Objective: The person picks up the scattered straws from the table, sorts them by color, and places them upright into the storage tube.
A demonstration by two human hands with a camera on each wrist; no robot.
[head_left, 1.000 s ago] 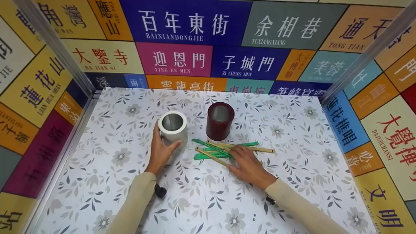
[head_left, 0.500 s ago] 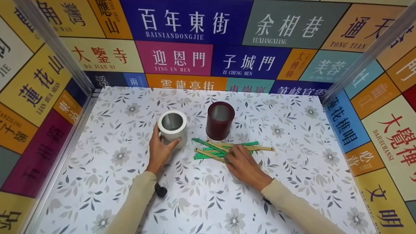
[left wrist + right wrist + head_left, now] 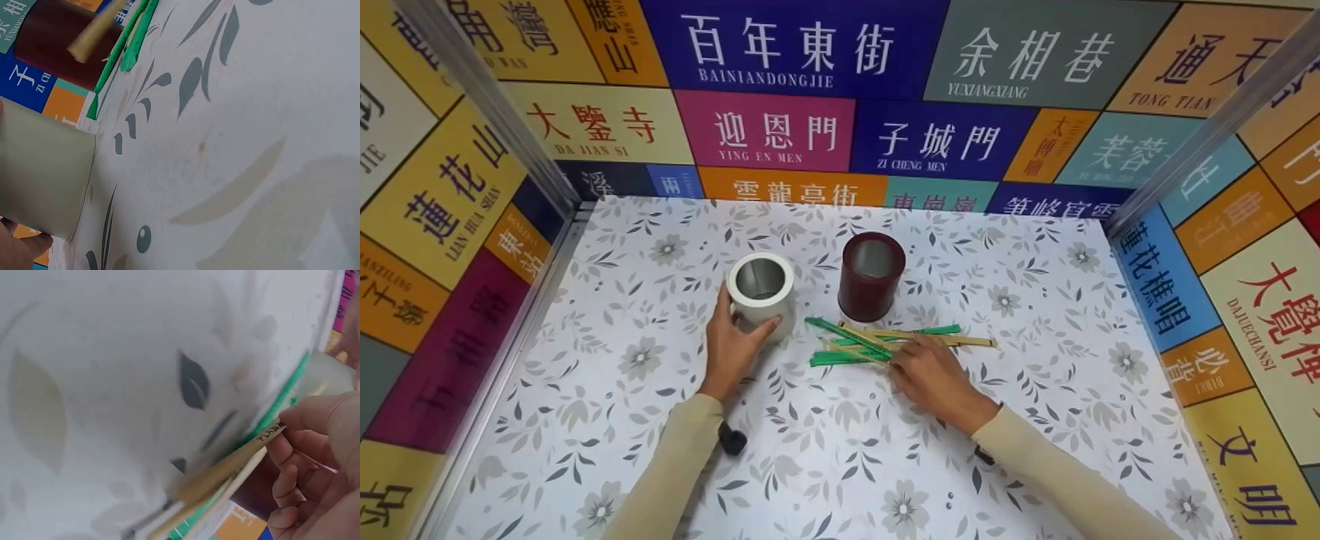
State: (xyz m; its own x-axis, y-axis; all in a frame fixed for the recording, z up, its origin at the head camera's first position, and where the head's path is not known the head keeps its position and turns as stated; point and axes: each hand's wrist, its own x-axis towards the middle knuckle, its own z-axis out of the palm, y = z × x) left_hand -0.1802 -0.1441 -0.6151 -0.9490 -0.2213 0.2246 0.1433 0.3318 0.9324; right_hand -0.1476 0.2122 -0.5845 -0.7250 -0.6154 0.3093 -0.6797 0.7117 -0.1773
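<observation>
In the head view, my left hand (image 3: 729, 352) holds a white cylindrical cup (image 3: 757, 307) upright, thumb and fingers spread around its side. My right hand (image 3: 936, 379) is over a loose pile of slim green sticks (image 3: 832, 360) and tan ones. Between thumb and finger it pinches a slim tan stick (image 3: 242, 458) with dark lettering, seen in the right wrist view. That stick's far end (image 3: 93, 34) stands raised in the left wrist view. Behind the pile is a maroon cylindrical cup (image 3: 870, 296), upright and untouched by either hand. The white cup's outer side (image 3: 42, 174) fills the left wrist view's lower left.
A white tablecloth (image 3: 840, 472) with grey leaf and flower print covers the table. Colourful panels (image 3: 765, 131) with large lettering wall in the back and both sides. Metal posts (image 3: 495, 112) mark the corners.
My right hand has shifted across the pile, curled its fingers and pinched a tan stick, whose far end has tilted up. The left hand has kept its hold on the white cup.
</observation>
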